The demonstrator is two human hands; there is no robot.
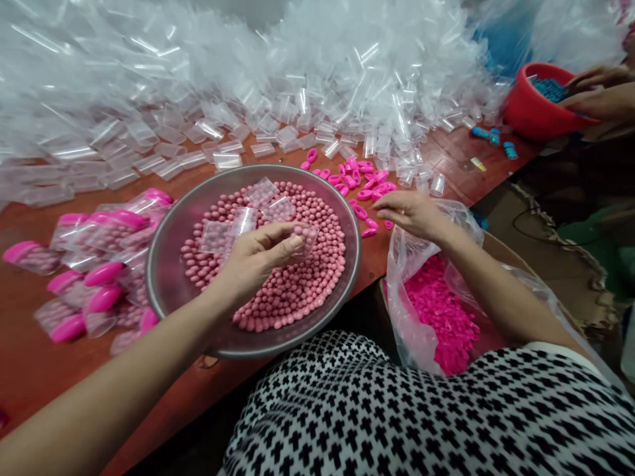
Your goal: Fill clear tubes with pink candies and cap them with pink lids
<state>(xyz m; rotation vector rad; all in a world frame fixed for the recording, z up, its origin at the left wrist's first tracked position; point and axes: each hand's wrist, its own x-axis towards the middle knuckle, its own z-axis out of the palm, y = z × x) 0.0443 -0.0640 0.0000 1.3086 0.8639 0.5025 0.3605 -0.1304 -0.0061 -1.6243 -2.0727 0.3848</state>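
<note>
My left hand [265,254] is over a metal bowl [166,248] of pink beads [317,277]. Between its thumb and fingers it pinches a clear plastic tube [308,239], which appears to have pink beads inside. More clear tubes [244,221] lie on the beads in the bowl. My right hand [411,211] reaches over the table beside loose bright pink caps [364,178]. Its fingers are stretched out, with nothing visible in them. Below my right forearm, a plastic bag [404,317] holds many more pink caps [441,311].
Clear tubes [297,112] are heaped along the back of the red-brown table [30,377]. Bead-filled tubes with pink caps [104,277] lie left of the bowl. At the far right, another person's hands [602,96] are at a red bowl [530,109] with blue pieces.
</note>
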